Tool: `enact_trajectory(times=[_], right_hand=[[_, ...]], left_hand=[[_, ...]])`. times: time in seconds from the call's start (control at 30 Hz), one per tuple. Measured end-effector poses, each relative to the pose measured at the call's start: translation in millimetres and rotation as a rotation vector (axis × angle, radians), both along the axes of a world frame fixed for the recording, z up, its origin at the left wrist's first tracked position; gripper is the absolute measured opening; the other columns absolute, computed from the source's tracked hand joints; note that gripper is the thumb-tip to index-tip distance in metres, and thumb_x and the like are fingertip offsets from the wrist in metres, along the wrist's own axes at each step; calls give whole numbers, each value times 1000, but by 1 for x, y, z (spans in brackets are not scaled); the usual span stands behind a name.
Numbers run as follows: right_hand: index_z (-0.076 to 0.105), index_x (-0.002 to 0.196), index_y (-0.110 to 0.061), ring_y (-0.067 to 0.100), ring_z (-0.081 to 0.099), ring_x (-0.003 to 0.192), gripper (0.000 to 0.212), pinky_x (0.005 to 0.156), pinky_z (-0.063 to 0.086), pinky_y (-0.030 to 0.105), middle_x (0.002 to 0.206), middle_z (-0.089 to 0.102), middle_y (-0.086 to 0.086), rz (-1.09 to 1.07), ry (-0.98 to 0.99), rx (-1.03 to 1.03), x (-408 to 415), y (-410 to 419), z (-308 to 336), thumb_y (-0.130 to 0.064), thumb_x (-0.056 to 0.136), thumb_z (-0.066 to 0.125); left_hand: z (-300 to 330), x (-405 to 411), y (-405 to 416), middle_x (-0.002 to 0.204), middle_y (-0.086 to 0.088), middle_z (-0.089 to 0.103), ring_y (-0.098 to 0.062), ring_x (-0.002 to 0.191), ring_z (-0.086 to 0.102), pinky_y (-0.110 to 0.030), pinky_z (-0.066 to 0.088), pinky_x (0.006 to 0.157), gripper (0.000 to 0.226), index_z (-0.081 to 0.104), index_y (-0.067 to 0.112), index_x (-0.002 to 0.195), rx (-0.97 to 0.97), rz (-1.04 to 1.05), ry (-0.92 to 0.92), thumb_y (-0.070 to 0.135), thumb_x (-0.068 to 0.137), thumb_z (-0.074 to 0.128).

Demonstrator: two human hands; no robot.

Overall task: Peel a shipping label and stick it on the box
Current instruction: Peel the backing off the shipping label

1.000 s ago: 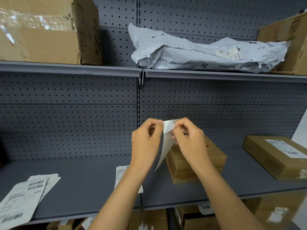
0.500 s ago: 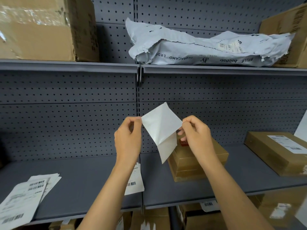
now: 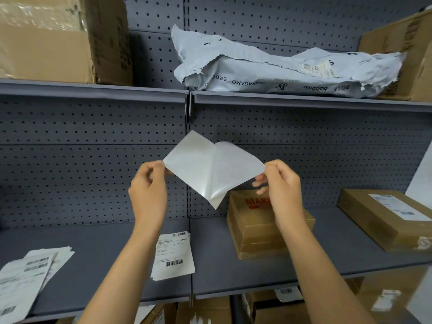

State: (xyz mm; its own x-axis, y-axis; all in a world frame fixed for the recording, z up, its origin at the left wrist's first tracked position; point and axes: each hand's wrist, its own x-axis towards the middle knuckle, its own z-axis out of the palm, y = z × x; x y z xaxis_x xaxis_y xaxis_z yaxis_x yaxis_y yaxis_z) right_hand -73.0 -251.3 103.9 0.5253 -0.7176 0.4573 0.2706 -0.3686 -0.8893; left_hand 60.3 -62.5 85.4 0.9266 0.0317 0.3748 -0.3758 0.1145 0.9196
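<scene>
While the shipping label [image 3: 236, 164] and its backing sheet [image 3: 194, 169] spread apart in mid-air, still joined along a crease, the left hand [image 3: 148, 190] pinches the backing's left corner and the right hand [image 3: 281, 185] pinches the label's right edge. Below the right hand, the box [image 3: 254, 232] sits on the grey shelf [image 3: 222, 272].

Two bare forearms rise from the bottom of the frame, each ending in a bare hand: the left hand [image 3: 147, 190] left of centre, the right hand [image 3: 284, 188] right of centre. No sleeves, gloves, rings, watch or bracelets show. Fingernails are short and unpainted.
</scene>
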Motion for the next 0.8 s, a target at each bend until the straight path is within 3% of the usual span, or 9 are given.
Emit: enact_trajectory(times=[0.1,0.17,0.33,0.5,0.6,0.8], right_hand=[[63,75,-12,19,64,67,24,59,51,35,68,66,-2,-12,-48,38,-2,-3,3,-13,92,46],[61,74,-12,19,64,65,25,57,51,33,67,65,-2,-13,-63,61,-3,-5,4,-12,93,45],[60,74,-11,18,61,59,27,57,51,33,65,63,-2,-5,-87,102,-5,-7,6,-11,95,43],[59,74,-14,19,60,56,27,58,49,36,59,62,-5,-5,-145,136,-8,-8,7,-11,93,41],[59,78,-15,20,60,54,25,55,48,34,59,61,-4,-7,-184,149,-11,-10,9,-9,93,40],[60,84,-15,20,59,52,23,53,48,32,68,59,8,-19,-210,169,-15,-11,13,-9,93,39]], left_hand=[[3,5,2,86,20,79,-21,94,76,-48,59,93,20,69,33,94,-12,6,36,41,97,51],[6,7,4,82,20,79,-17,94,77,-50,57,97,19,68,32,92,-36,0,37,38,97,51],[6,15,16,89,9,79,-19,92,78,-48,57,96,18,67,29,91,-105,4,52,35,98,52],[9,16,25,99,7,77,-13,100,72,-30,53,90,19,69,26,95,-138,71,46,35,98,52],[9,17,31,95,10,73,-13,98,69,-30,49,88,18,67,31,89,-162,96,45,35,98,52],[15,25,44,82,10,68,-8,75,65,-29,49,80,19,64,26,88,-192,118,59,32,99,50]])
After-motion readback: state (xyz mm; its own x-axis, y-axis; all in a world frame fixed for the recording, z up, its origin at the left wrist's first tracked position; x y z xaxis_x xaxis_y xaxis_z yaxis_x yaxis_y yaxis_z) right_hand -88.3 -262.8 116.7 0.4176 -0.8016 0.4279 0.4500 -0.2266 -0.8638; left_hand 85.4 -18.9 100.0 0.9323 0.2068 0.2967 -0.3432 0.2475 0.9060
